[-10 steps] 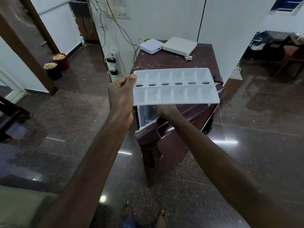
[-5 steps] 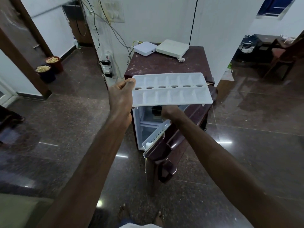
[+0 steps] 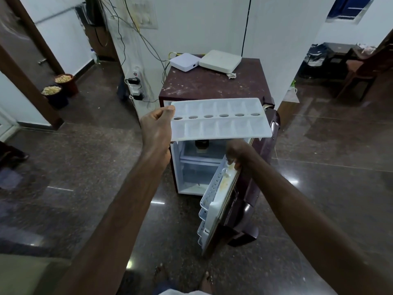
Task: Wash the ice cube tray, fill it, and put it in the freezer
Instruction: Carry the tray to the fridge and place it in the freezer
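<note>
Hovering just above the centre of the view, a white ice cube tray is held roughly level in the air, its long side running from nine to three o'clock. Two rows of six compartments are seen, with a line of oval holes along the middle; whether water lies in them cannot be told. The tray's nine o'clock end is pinched by the left hand, with the thumb laid on top of the rim and the fingers curled beneath.

Behind and below the tray, a small maroon fridge is stood on the dark polished floor against a white wall. Its fridge door is swung open toward five o'clock, with white racks shown on its inner face. The door's top edge is gripped by the right hand, fingers curled over it, just under the tray's near edge. The white inside of the fridge is seen beneath the tray, with a dark item partly hidden on a shelf.

On the fridge top, at twelve o'clock, two flat white boxes are set side by side, and cables are run up the wall. At ten o'clock, two dark pots filled with something pale are placed beside a brown door frame. Bare feet are glimpsed at six o'clock.
</note>
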